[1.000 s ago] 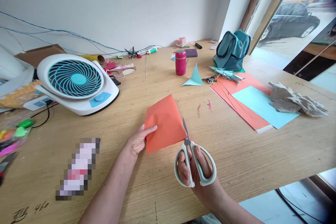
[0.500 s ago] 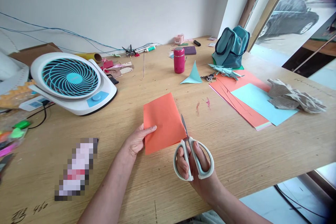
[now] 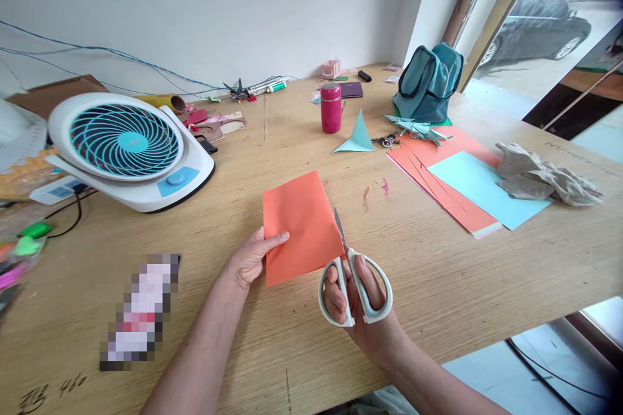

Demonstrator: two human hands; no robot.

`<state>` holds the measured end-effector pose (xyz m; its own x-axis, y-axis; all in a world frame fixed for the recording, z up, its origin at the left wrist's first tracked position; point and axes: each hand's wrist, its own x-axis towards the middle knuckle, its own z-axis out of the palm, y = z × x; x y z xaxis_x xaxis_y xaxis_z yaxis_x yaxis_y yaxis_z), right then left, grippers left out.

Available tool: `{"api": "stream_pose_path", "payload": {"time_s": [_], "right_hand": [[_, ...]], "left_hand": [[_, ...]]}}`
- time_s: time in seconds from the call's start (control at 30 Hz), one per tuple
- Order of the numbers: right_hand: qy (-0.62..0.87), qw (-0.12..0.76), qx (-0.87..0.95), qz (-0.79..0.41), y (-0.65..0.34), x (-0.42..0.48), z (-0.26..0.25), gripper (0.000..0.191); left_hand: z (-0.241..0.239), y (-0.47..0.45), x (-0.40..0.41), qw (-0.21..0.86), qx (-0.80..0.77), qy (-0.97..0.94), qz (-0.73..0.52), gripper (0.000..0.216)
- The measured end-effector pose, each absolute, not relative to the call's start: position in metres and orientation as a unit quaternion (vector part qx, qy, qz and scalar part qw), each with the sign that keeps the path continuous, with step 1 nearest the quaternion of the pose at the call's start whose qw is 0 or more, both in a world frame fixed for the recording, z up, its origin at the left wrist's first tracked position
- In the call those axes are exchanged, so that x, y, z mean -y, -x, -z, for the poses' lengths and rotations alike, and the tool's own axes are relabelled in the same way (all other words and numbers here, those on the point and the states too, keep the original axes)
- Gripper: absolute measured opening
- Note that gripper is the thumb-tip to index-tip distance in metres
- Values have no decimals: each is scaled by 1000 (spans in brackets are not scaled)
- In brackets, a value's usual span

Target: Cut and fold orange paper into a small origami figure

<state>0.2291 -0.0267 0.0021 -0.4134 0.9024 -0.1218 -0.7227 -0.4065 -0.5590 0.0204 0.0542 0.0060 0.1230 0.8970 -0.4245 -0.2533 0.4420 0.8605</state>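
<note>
My left hand pinches the left edge of an orange sheet of paper, thumb on top and the other fingers hidden beneath. The sheet is held above the wooden table. My right hand has its thumb and fingers through the white handles of a pair of scissors. One blade shows along the paper's right edge, near its lower right corner; the other blade is hidden by the sheet.
A white fan stands at left, with a pixelated flat object nearer me. Beyond the paper are a pink flask and a folded blue paper. Orange and blue sheets, grey gloves and a teal bag lie right.
The scissors' handles have shifted slightly up and left, a little closer together. The left hand keeps its hold on the orange paper; the whole view has shifted slightly.
</note>
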Motion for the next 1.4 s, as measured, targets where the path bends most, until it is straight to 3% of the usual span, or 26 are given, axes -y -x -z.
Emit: {"api": "stream_pose_path", "payload": {"time_s": [0.4,0.73,1.4], "right_hand": [[217,506,207,-808,-230,24,-4,47],[157,491,89,-852,-230,18,-3,52],[200,512,188,-814,-232,20,-7,46]], "left_hand": [[-6,-21,-52,677,-506,-333,-417,56],[-9,-23,-51,671,-502,-343,-425,59],[-3,-19,-53,666,-502,-358,-419,58]]}}
